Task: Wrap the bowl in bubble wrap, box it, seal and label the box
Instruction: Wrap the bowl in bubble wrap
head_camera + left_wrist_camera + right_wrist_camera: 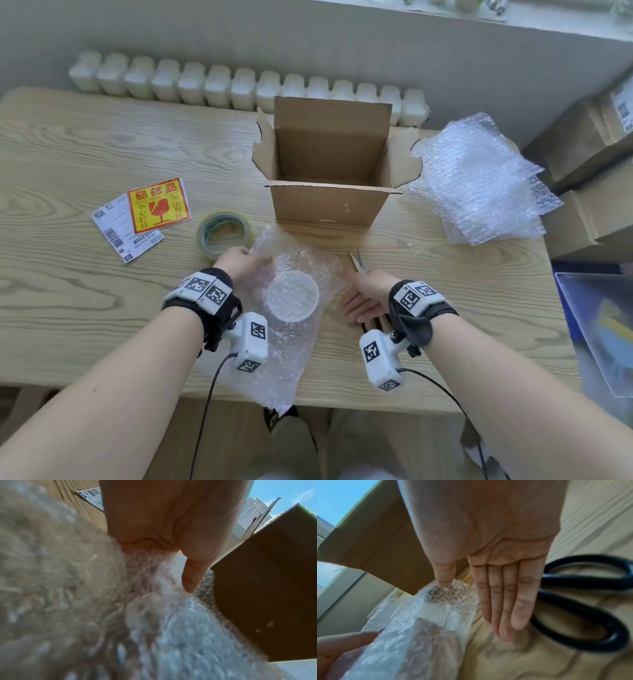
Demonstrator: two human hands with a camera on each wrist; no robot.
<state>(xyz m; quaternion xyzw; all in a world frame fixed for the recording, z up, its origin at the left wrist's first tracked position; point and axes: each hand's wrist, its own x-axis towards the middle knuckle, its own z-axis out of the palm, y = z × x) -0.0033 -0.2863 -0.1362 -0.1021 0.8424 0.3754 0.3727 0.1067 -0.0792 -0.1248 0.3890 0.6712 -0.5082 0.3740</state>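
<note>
The counter carries our open box, flaps up, at the far middle. Just in front of it lies the bubble wrap, draped over the bowl, whose round base shows through. Our left hand pinches the wrap's far left edge. Our right hand has its fingers straight and pressed together, thumb touching the wrap's right edge, over the scissors. Tape and labels lie to the left.

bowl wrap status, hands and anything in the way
Left hand grips bubble wrap at far-left edge. Right hand open, thumb on wrap. Bowl under wrap, not boxed. Scissors under right hand.
</note>
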